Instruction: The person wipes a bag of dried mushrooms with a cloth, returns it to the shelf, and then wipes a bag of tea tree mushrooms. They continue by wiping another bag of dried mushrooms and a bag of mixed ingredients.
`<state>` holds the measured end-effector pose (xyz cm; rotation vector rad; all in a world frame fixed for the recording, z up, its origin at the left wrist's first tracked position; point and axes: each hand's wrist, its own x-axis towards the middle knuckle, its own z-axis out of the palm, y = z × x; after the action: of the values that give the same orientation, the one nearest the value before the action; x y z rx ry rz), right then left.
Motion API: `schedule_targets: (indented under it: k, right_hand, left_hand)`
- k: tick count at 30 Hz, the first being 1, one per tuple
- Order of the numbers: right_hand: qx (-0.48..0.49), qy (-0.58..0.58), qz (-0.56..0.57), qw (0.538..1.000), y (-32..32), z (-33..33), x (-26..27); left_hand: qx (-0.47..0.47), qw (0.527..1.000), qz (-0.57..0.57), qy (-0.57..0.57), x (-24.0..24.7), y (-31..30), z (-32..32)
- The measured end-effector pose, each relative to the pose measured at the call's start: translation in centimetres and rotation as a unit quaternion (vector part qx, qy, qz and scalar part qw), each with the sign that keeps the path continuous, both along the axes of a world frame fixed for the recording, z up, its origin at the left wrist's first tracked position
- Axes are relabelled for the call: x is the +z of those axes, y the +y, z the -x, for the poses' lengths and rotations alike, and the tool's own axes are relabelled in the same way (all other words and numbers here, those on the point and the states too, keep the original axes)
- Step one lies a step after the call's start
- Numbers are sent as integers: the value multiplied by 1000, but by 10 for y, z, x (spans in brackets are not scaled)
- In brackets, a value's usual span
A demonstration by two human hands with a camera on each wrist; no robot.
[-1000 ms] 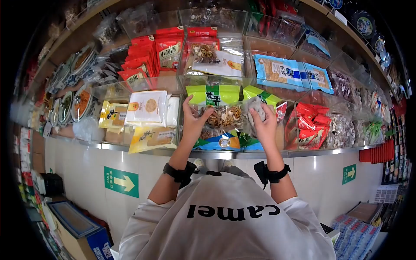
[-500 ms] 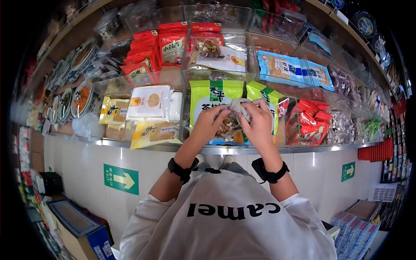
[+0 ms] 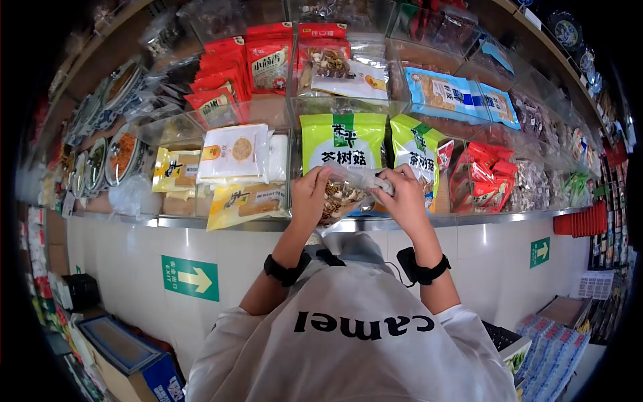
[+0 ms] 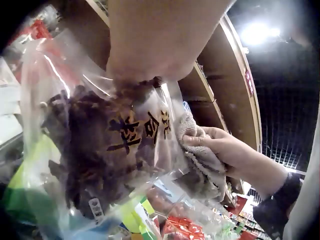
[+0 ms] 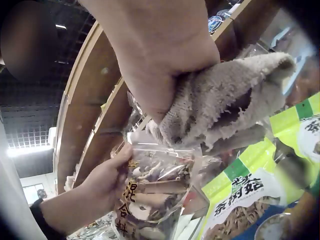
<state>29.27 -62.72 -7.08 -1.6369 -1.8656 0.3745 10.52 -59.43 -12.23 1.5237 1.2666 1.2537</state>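
Note:
My left hand (image 3: 309,198) pinches the edge of a clear plastic bag of mixed dried ingredients (image 3: 340,202). Dark lettering runs down the bag's side in the right wrist view. A grey, frayed cloth (image 5: 225,95) is bunched in my right hand (image 3: 406,202), its fingers curled round it. The cloth lies right at the bag's upper edge, on the side opposite the left hand. Through the left wrist camera the bag (image 4: 95,150) fills much of the picture, with the right hand (image 4: 235,152) and cloth beyond it.
Green packets (image 3: 343,137) stand in the clear-walled bin behind the bag. Yellow and white packets (image 3: 233,153) lie to the left, red packets (image 3: 485,177) to the right. A metal counter edge (image 3: 261,223) runs along the front.
The bag has gone from lying level between the hands to hanging tilted near the counter edge. Both hands drew together, then parted again. The cloth stays in the right hand.

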Motion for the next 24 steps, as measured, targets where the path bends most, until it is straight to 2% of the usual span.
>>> schedule_targets:
  k: [4, 5, 7, 8, 9, 11, 13, 15, 17, 18, 21, 24]
  right_hand:
    - [-40, -49, -26, 998, -5, -14, -19]
    - [-44, -52, -26, 997, -5, -23, -26]
    - [-169, -40, -2, 985, -5, -34, -32]
    - [-214, 26, 2, 977, -5, -35, -31]
    - [-214, 24, 6, 977, -3, -33, -30]
    - [-227, 164, -98, 955, 2, -20, -26]
    - [-219, 166, -124, 954, 6, 3, -21]
    - [-131, 139, -176, 966, 9, 27, -17]
    - [11, -10, -149, 989, 13, 54, 9]
    - [12, -9, -147, 989, 15, 61, 3]
    - [49, -29, -89, 994, 21, 69, -12]
    - [24, 1, -71, 997, 24, 71, -15]
  left_hand:
    - [2, 992, 31, -125, -19, 3, -4]
    - [-2, 991, 32, -127, -20, 7, -1]
    - [45, 973, 58, -217, -19, 16, 12]
    - [40, 979, 53, -190, -15, 18, 18]
    - [41, 979, 56, -191, -16, 19, 20]
    - [45, 980, 68, -181, -18, 21, 22]
    - [15, 984, 51, -171, -20, 20, 19]
    - [-13, 986, 35, -161, -20, 15, 16]
    - [-46, 998, 47, 15, -13, 8, 16]
    - [-26, 1000, -7, 0, -9, 4, 13]
    - [-36, 998, 1, 59, -15, 3, 19]
    - [-29, 999, 10, 42, -10, -1, 26]
